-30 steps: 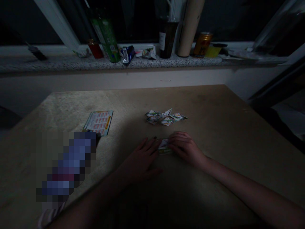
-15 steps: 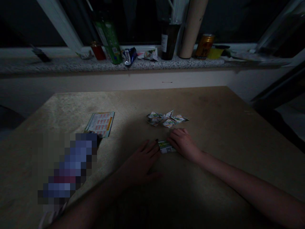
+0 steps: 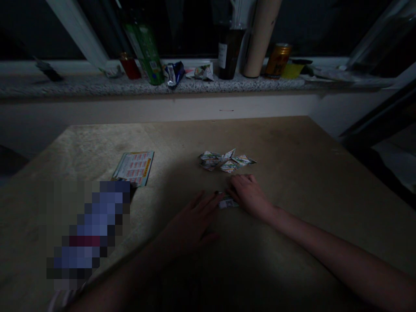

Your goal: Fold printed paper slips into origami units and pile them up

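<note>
A small folded printed paper point(image 3: 227, 202) lies on the tan table point(image 3: 292, 173) between my two hands. My left hand point(image 3: 191, 223) rests flat on the table, fingers stretched out, its fingertips touching the paper's left end. My right hand point(image 3: 248, 196) presses on the paper's right side with curled fingers. Just beyond them sits a pile of several folded paper pieces point(image 3: 225, 160).
A printed leaflet point(image 3: 134, 167) lies at the left of the table, beside a blurred-out patch point(image 3: 91, 229). The stone window sill point(image 3: 97, 84) behind holds a green bottle point(image 3: 144, 45), a dark bottle point(image 3: 229, 50), a beige tube point(image 3: 260, 37), a gold can point(image 3: 277, 60) and wrappers.
The small paper shows less now: my right hand has slid over more of it. My left hand has hardly moved.
</note>
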Demonstrator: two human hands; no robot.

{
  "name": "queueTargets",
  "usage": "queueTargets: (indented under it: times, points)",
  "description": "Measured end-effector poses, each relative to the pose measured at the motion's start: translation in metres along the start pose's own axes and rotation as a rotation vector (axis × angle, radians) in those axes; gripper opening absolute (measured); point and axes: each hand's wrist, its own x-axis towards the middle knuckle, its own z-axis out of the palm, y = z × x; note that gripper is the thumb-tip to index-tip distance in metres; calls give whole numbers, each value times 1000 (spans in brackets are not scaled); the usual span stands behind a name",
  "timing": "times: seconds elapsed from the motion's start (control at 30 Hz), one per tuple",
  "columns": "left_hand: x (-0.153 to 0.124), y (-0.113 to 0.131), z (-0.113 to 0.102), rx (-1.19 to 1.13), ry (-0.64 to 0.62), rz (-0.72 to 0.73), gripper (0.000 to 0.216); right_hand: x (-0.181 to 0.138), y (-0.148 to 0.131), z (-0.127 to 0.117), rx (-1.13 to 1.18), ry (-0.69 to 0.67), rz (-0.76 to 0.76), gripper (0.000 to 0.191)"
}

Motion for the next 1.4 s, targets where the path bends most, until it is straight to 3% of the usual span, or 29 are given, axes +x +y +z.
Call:
queueTargets:
  times: [0.2,0.47,0.7,0.83,1.0,1.4]
  points:
    - [0,-2,0,-57,-52,8,61,0,-1,-2,18,-23,39,15]
    - [0,-1,-2,-169,-23,-48,59,0,-3,-3,4,-31,53,14]
    - [4,5,-2,-128,33,-71,48,0,-2,-4,0,-25,32,14]
    - [10,15,0,-56,75,-27,60,0,-1,-3,-3,-26,25,14]
    - [11,26,6,-77,34,-72,70,0,-1,0,-21,-12,26,15]
    - [9,31,11,-164,0,-140,76,0,-1,-2,-21,-12,30,15]
